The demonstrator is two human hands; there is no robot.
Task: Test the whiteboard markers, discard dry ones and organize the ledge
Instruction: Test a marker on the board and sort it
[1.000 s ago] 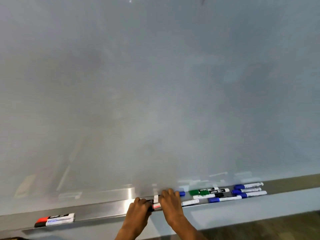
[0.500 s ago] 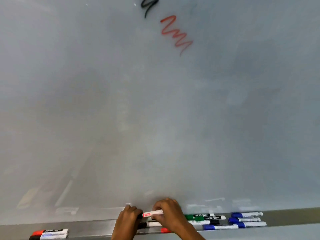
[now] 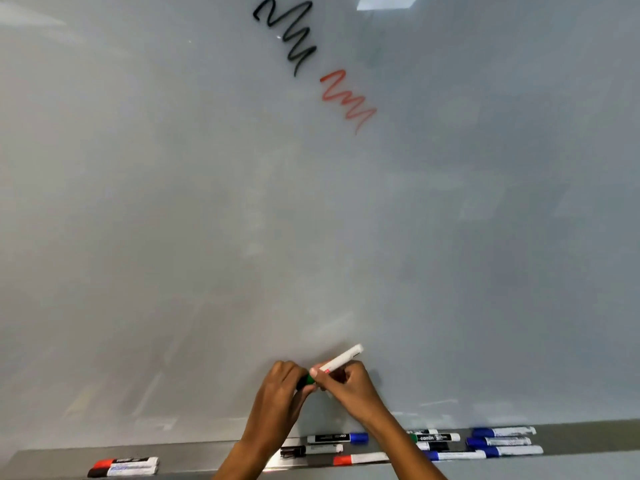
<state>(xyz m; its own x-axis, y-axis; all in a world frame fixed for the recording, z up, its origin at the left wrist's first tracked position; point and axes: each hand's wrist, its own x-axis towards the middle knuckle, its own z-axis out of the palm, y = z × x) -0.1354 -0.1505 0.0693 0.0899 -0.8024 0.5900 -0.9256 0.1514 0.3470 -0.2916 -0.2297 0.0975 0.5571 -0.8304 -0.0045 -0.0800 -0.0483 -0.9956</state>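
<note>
A white marker with a green cap (image 3: 341, 362) is held up in front of the whiteboard (image 3: 311, 220), tilted up to the right. My right hand (image 3: 349, 388) grips its white barrel. My left hand (image 3: 282, 393) is closed around the green cap (image 3: 306, 381) at the lower end. Whether cap and barrel are apart I cannot tell. Below, the metal ledge (image 3: 207, 453) carries several markers: a blue-capped one (image 3: 337, 437), a black one (image 3: 310, 449), a red-capped one (image 3: 360, 458), and a cluster of blue ones (image 3: 498, 441) at the right.
A black squiggle (image 3: 287, 36) and a red squiggle (image 3: 348, 100) are drawn high on the board. Two markers, red and black (image 3: 123, 467), lie together at the ledge's left end. A green and black pair (image 3: 434, 437) is partly hidden behind my right forearm.
Both hands have lifted the marker off the ledge and up in front of the board. The view has tilted upward, which brings the two squiggles into sight.
</note>
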